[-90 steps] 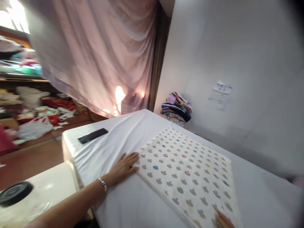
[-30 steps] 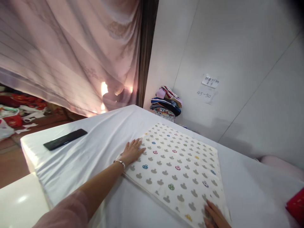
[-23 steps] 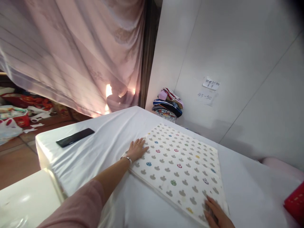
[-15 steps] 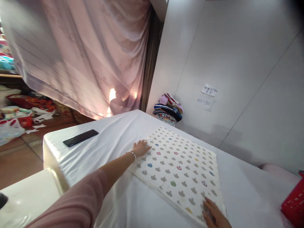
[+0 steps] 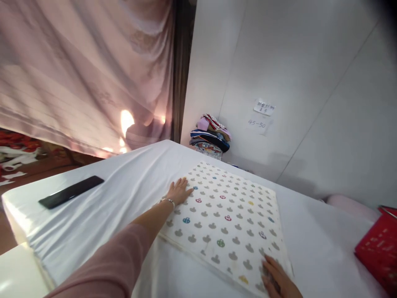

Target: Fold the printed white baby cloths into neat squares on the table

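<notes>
A white folded cloth [image 5: 217,215] printed with grey mushroom shapes and a few coloured ones lies flat on the white-covered table. My left hand [image 5: 179,191] rests on its left edge, fingers spread, with a bracelet at the wrist. At the near right corner, my right hand [image 5: 277,278] lies against the cloth, thumb and fingers apart. A dark patch shows between them, and I cannot tell whether it is shadow. The bottom of the picture cuts off part of this hand.
A black phone [image 5: 72,192] lies at the table's left. Folded clothes [image 5: 211,134] are stacked by the wall at the back. A red bag [image 5: 380,248] stands at the right edge. A pink curtain [image 5: 93,70] hangs behind, and paper notes [image 5: 263,106] are on the wall.
The view has swung to the right, so the table and phone appear further left. Both hands stay on the cloth in about the same places.
</notes>
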`<state>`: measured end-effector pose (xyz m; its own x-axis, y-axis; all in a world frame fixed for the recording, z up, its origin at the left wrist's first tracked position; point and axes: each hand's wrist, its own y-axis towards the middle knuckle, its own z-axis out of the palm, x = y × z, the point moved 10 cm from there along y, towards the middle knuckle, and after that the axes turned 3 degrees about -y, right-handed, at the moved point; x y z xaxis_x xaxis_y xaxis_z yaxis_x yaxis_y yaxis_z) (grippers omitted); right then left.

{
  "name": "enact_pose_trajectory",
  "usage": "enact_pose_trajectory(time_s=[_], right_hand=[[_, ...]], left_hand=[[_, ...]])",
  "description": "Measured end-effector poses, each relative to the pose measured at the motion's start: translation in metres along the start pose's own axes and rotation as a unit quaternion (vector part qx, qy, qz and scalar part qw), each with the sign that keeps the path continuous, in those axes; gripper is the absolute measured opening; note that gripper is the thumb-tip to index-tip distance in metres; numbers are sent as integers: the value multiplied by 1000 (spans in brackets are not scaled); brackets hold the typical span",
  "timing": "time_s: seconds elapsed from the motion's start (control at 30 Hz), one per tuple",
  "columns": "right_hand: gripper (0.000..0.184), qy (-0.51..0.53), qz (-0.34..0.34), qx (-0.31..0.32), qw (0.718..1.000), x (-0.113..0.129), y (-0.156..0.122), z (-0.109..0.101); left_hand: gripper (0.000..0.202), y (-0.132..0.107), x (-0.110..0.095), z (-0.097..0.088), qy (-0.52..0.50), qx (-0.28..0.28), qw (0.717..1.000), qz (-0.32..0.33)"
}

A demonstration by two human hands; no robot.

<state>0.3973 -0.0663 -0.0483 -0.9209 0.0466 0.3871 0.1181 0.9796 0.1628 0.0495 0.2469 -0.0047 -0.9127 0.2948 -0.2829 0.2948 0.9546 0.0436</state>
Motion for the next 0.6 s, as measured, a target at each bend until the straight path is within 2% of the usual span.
enact_pose_trajectory(time_s=[0.07, 0.2, 0.33, 0.6], right_hand=[[43, 2, 19, 17, 1000, 5, -2, -3], [43, 14, 64, -15, 998, 17, -7, -14], [42, 34, 88, -21, 995, 29, -8, -18], [39, -39, 84, -77, 993, 55, -8, -26]], left_hand=[[67, 1, 0, 1, 4, 1, 1000, 0], [68, 4, -1, -1, 9, -4, 1000, 0], [69, 8, 1, -2, 13, -6, 1000, 2], [70, 8, -2, -6, 36, -20, 999, 21]])
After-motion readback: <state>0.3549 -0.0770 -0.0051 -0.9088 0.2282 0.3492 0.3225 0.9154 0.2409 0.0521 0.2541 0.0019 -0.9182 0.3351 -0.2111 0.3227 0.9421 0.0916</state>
